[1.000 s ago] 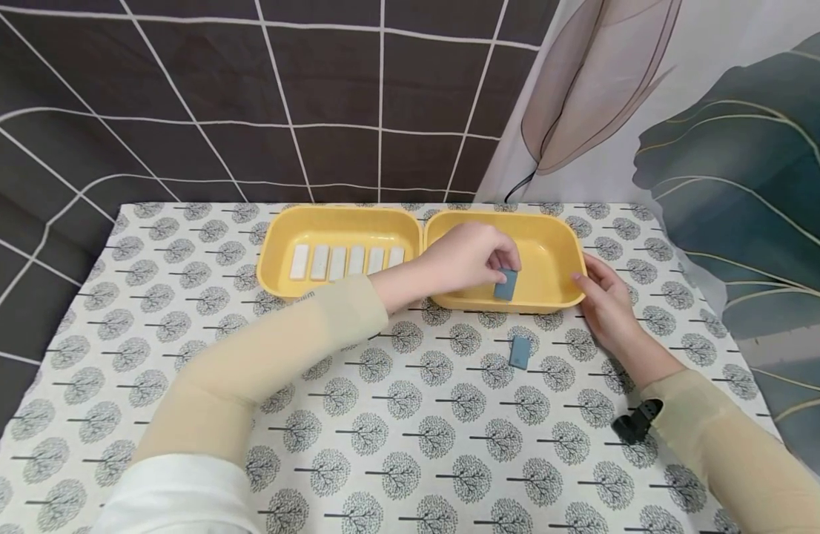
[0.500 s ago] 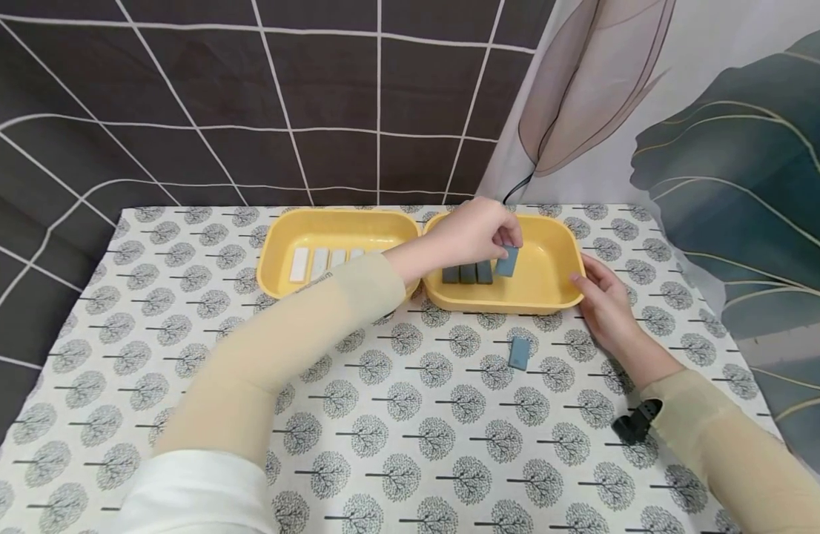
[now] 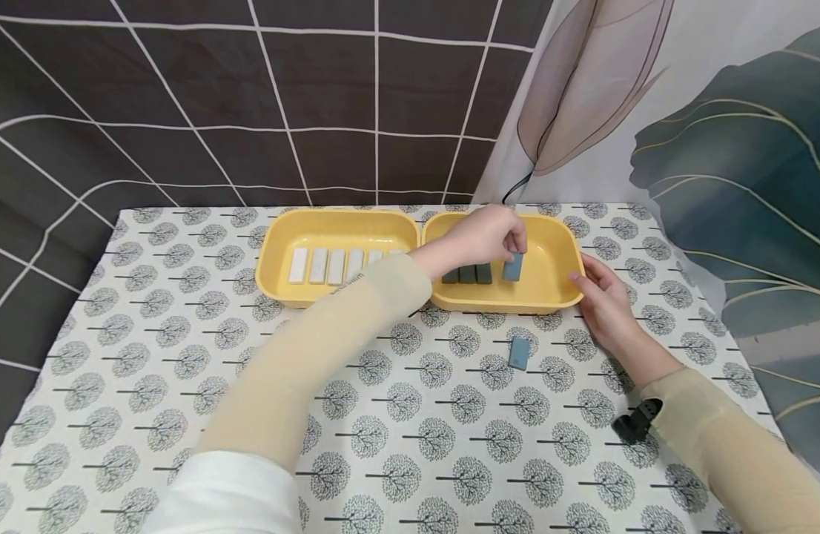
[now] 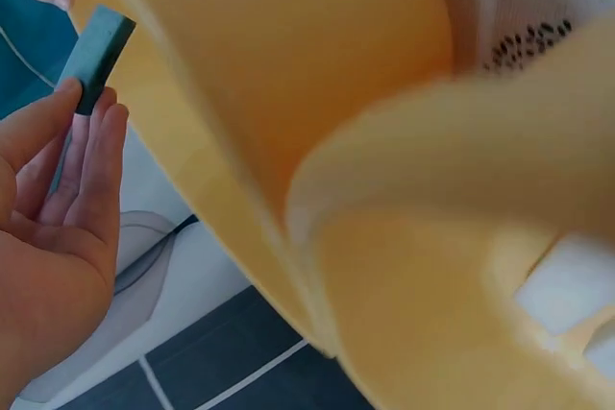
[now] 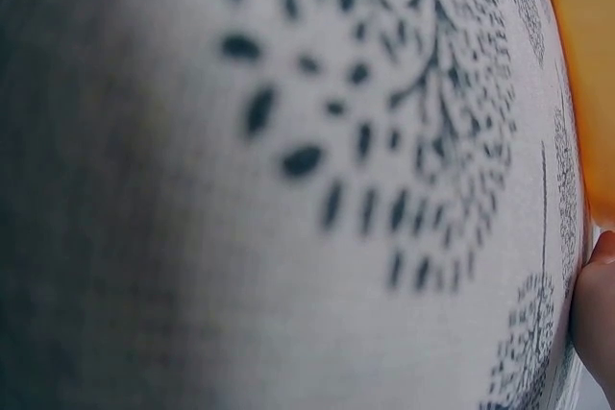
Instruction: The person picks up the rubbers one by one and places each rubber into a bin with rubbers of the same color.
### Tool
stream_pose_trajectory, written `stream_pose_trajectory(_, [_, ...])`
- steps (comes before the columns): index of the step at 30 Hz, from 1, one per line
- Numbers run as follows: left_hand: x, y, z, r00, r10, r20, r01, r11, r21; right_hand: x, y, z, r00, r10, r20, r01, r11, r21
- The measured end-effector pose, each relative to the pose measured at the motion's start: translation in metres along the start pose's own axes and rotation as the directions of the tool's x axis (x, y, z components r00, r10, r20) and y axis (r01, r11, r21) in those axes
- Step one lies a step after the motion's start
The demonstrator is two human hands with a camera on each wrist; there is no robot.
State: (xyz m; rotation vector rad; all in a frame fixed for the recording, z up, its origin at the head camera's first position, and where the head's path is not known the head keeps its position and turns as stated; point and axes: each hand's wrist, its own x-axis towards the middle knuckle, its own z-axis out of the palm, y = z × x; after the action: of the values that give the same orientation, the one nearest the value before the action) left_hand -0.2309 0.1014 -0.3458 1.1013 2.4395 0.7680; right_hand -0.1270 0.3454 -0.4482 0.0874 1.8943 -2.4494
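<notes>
My left hand point(image 3: 486, 233) pinches a small blue-grey rectangular block point(image 3: 513, 268) between thumb and fingertips, over the right yellow tray point(image 3: 550, 256). In the left wrist view this block point(image 4: 94, 60) sticks out past the fingertips, and the tray wall fills the middle. Several dark grey blocks point(image 3: 475, 274) stand in a row in that tray, left of the held one and partly hidden by my hand. My right hand point(image 3: 606, 300) holds the tray's right end, thumb over the rim and fingers along the outside. Another blue-grey block point(image 3: 519, 354) lies on the tablecloth before the tray.
Left of the first tray, end to end with it, sits a second yellow tray point(image 3: 270, 259) with several white blocks point(image 3: 318, 265) in a row, some hidden by my left forearm. Both trays stand near the back edge of the tree-patterned tablecloth point(image 3: 397, 400). Behind hangs a dark checked curtain point(image 3: 330, 81).
My left hand has moved slightly right with the block, first lifting, then lowering it. The dark blocks in the tray have come into view. The right hand stays at the tray's end.
</notes>
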Motion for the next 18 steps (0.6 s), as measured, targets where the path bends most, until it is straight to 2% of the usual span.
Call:
stream_pose_trajectory(5, [0.004,-0.004,0.008,0.999,-0.043,0.016,0.044,0.998,-0.048,0.0,0.001,-0.001,1.0,-0.004,0.006,0.004,1.0,0.002])
stream_pose_trajectory(10, [0.008,-0.009,0.014,0.997,-0.081,0.019,0.082,0.996,-0.045,0.001,0.002,-0.001,1.0,-0.004,0.009,0.004,1.0,0.003])
stream_pose_trajectory(18, [0.013,-0.019,0.02,0.995,-0.103,0.002,0.103,0.994,-0.045,0.002,0.002,-0.002,1.0,0.007,0.0,-0.007,1.0,-0.009])
